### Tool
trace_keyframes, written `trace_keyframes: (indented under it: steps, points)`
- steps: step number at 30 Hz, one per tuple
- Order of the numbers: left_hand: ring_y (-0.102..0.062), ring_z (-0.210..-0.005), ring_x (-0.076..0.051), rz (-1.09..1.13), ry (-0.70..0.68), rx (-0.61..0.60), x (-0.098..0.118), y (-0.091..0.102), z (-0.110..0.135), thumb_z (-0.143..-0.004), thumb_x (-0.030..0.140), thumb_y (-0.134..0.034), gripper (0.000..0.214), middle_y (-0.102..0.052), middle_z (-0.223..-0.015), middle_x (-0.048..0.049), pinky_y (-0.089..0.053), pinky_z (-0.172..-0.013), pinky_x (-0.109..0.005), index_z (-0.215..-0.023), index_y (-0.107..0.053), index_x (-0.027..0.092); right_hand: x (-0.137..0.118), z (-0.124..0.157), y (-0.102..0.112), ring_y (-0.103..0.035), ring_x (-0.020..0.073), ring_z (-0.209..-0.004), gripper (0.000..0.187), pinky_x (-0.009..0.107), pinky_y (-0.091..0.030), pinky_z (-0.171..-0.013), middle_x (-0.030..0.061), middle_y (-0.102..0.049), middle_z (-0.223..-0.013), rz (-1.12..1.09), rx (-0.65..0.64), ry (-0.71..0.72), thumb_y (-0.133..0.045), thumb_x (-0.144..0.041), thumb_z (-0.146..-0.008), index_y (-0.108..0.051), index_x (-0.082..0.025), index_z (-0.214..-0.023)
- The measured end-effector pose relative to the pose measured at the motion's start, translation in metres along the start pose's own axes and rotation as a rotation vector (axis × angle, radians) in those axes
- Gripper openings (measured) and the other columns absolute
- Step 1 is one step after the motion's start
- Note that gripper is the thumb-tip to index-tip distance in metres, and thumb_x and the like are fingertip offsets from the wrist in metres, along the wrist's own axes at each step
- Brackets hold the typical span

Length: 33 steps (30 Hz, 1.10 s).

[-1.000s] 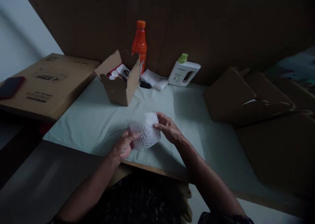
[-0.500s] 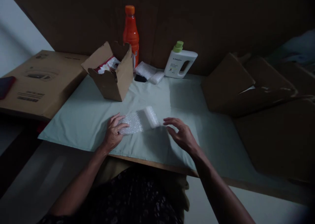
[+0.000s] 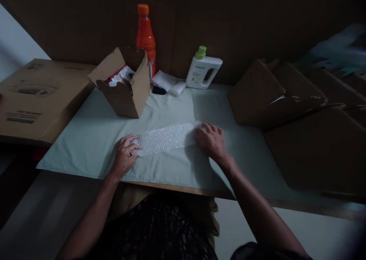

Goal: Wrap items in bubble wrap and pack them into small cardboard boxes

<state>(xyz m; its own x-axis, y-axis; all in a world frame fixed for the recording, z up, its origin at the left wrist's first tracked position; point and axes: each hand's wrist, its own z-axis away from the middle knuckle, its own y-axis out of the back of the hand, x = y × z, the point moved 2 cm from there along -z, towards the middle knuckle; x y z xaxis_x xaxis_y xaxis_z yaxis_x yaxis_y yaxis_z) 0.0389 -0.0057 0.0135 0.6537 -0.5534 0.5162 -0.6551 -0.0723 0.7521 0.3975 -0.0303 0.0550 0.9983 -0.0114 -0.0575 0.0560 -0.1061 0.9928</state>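
A long strip of bubble wrap [image 3: 166, 138] lies stretched out flat across the pale green cloth [image 3: 171, 172]. At its left end my left hand [image 3: 124, 155] grips the edge, thumb and fingers on the plastic. My right hand [image 3: 211, 140] is over the other end, its fingers curled round it; the part beneath the palm is hidden and slightly blurred.
Behind stand an open carton [image 3: 122, 98] with packets inside, an orange bottle [image 3: 146, 39] and a white jug [image 3: 203, 73]. Folded bubble wrap [image 3: 164, 80] and a black phone-like object [image 3: 159, 90] lie between. Large cartons flank the cloth: a flat one [image 3: 37, 96] left, open ones [image 3: 257, 96] right.
The rolled part of the bubble wrap has been unrolled to the right into a long strip. My right hand was apart from it and now holds its right end.
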Motion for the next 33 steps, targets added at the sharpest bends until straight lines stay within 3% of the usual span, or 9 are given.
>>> trace_keyframes:
  steps: [4, 7, 9, 14, 18, 22, 28, 31, 33]
  points:
    - [-0.047, -0.140, -0.034, 0.011, 0.045, -0.072, -0.002, 0.008, 0.007, -0.078, 0.013, -0.054, 0.032, -0.052, -0.147, -0.0137, -0.040, -0.116, -0.052, -0.100, -0.076, 0.019, 0.047, 0.013, 0.020, -0.058, 0.0334, -0.119, 0.032, 0.044, -0.041, -0.094, 0.0160, -0.065, -0.135, 0.021, -0.086, -0.247, -0.054, -0.034, -0.099, -0.072, -0.018, -0.120]
    - [-0.039, -0.146, -0.036, 0.029, 0.090, -0.162, -0.002, 0.024, 0.017, -0.081, 0.027, -0.058, 0.056, -0.033, -0.162, -0.0159, -0.039, -0.117, -0.053, -0.136, -0.060, 0.018, 0.046, 0.007, 0.023, -0.059, 0.0312, -0.118, 0.036, 0.040, -0.043, -0.091, 0.0145, -0.066, -0.134, -0.011, -0.077, -0.264, -0.052, -0.038, -0.100, -0.070, -0.020, -0.125]
    - [-0.040, -0.145, -0.036, -0.012, 0.148, -0.154, -0.002, 0.034, 0.022, -0.084, 0.038, -0.059, 0.065, -0.038, -0.159, -0.0163, -0.038, -0.117, -0.053, -0.145, -0.050, 0.018, 0.040, -0.003, 0.019, -0.061, 0.0311, -0.115, 0.040, 0.040, -0.044, -0.090, 0.0159, -0.067, -0.129, -0.031, -0.069, -0.299, -0.050, -0.042, -0.100, -0.068, -0.017, -0.126]
    - [-0.053, -0.124, -0.036, -0.336, 0.370, 0.037, 0.007, 0.034, 0.023, -0.083, 0.054, -0.061, 0.046, -0.064, -0.122, -0.0167, -0.039, -0.110, -0.056, -0.111, -0.068, 0.018, 0.021, -0.025, 0.004, -0.064, 0.0307, -0.107, 0.032, 0.038, -0.044, -0.087, 0.0182, -0.071, -0.117, -0.096, -0.061, -0.340, -0.060, -0.041, -0.092, -0.072, -0.015, -0.107]
    - [-0.058, -0.109, -0.035, -0.408, 0.387, 0.052, 0.015, 0.017, 0.016, -0.080, 0.038, -0.061, 0.022, -0.068, -0.106, -0.0144, -0.044, -0.102, -0.052, -0.089, -0.068, 0.019, 0.018, -0.022, 0.004, -0.066, 0.0262, -0.097, 0.015, 0.034, -0.046, -0.082, 0.0127, -0.073, -0.102, -0.288, -0.001, -0.387, -0.061, -0.026, -0.085, -0.070, -0.016, -0.090]
    - [-0.064, -0.103, -0.032, -0.375, 0.392, 0.037, 0.016, 0.016, 0.007, -0.080, 0.030, -0.055, 0.015, -0.071, -0.101, -0.0130, -0.048, -0.095, -0.047, -0.084, -0.065, 0.020, 0.030, 0.005, 0.012, -0.065, 0.0191, -0.075, 0.023, 0.030, -0.049, -0.069, 0.0064, -0.070, -0.085, -0.587, 0.093, -0.386, -0.060, -0.030, -0.082, -0.067, -0.016, -0.098]
    - [-0.071, -0.096, -0.030, -0.284, 0.415, -0.046, 0.035, 0.016, -0.044, -0.087, 0.027, -0.056, 0.039, -0.075, -0.107, -0.0109, -0.054, -0.087, -0.042, -0.125, -0.059, 0.019, 0.043, 0.083, 0.025, -0.060, 0.0139, -0.054, 0.087, 0.028, -0.051, -0.056, -0.0036, -0.064, -0.073, -0.984, 0.006, -0.358, -0.069, -0.039, -0.079, -0.033, -0.019, -0.156]
    - [-0.068, -0.114, -0.029, -0.242, 0.242, -0.057, 0.050, -0.002, -0.096, -0.087, 0.017, -0.056, 0.055, -0.068, -0.130, -0.0144, -0.052, -0.098, -0.040, -0.141, -0.049, 0.017, 0.027, 0.124, 0.028, -0.058, 0.0120, -0.052, 0.084, 0.026, -0.050, -0.054, -0.0041, -0.062, -0.073, -1.059, -0.071, -0.388, -0.067, -0.041, -0.084, -0.033, -0.023, -0.159]
    - [-0.063, -0.122, -0.028, -0.208, 0.133, -0.091, 0.057, -0.019, -0.133, -0.087, 0.011, -0.055, 0.061, -0.063, -0.139, -0.0156, -0.049, -0.104, -0.039, -0.146, -0.045, 0.015, 0.005, 0.148, 0.026, -0.060, 0.0132, -0.058, 0.066, 0.027, -0.052, -0.057, -0.0017, -0.064, -0.075, -1.144, -0.129, -0.379, -0.064, -0.045, -0.088, -0.050, -0.023, -0.149]
